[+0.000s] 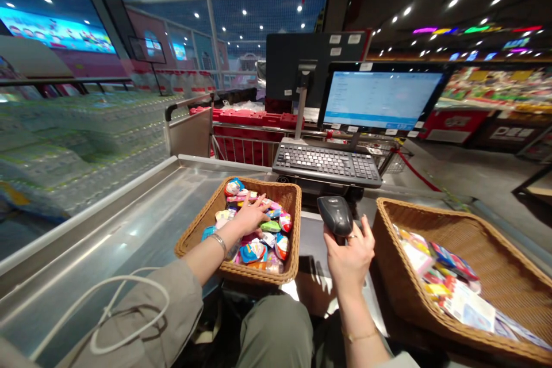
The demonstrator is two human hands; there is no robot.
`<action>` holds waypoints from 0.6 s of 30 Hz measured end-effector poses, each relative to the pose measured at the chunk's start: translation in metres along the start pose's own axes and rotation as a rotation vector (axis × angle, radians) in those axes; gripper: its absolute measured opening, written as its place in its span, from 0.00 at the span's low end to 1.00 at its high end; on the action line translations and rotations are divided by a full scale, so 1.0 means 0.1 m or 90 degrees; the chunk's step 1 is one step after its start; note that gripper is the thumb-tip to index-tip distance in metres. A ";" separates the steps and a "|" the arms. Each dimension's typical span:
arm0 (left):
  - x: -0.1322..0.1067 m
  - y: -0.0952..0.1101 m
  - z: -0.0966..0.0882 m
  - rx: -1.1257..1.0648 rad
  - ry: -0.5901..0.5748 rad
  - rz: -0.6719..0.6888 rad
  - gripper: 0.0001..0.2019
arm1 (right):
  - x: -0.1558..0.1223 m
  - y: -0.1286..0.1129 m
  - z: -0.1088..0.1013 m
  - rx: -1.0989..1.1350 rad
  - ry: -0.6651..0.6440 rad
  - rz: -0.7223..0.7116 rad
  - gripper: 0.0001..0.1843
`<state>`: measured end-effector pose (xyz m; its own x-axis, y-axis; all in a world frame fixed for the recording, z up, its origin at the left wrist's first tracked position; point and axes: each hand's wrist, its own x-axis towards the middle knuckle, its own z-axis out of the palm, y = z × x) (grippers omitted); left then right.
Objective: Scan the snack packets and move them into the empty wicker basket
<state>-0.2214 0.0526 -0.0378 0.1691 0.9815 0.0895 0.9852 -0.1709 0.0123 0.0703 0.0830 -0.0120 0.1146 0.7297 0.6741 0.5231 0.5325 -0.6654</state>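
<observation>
Plastic packets (252, 252) in pink, blue, red and yellow lie heaped in a wicker basket (276, 187) on the counter, straight ahead of the person. The left hand (249, 217) rests on top of the heap, its fingers spread apart across the packets, with no firm grip on any single one that can be made out. A bracelet (218, 243) circles that wrist. Just right of the basket, the right hand (350, 261) holds a black barcode scanner (335, 215) up at its base, clear of the basket, while the fingertips (367, 229) fan apart beside it. Further right, a second wicker basket (435, 219) holds flat printed packets (452, 279), lying loosely in a thinner layer than the near heap. Far of the baskets stand a keyboard (328, 162) and a monitor (382, 98) showing a pale blue screen. To the left runs a steel counter (107, 230), with a white cord (129, 313) looped near its near edge. Beyond it, shrink-wrapped bottled water (73, 138) is stacked in long rows, and a red cart (245, 138) stands behind the keyboard's left side.
</observation>
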 end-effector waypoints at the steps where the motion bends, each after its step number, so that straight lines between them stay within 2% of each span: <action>1: 0.00 0.01 -0.01 -0.002 0.005 -0.002 0.12 | -0.01 0.00 0.00 -0.001 0.001 0.000 0.16; 5: -0.02 0.05 -0.10 -0.002 0.020 -0.027 0.03 | -0.03 0.01 -0.04 -0.001 -0.002 -0.010 0.15; 12: -0.05 0.14 -0.27 -0.010 0.090 -0.059 0.04 | -0.03 0.05 -0.11 0.000 -0.005 -0.017 0.15; 18: 0.04 0.17 -0.46 -0.006 0.175 -0.094 0.08 | -0.01 0.09 -0.16 -0.017 -0.021 -0.032 0.14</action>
<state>-0.2049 0.0492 0.0087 0.0086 0.9359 0.3521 0.9980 -0.0299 0.0551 0.0881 0.0801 -0.0140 0.0599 0.7165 0.6950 0.5504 0.5572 -0.6218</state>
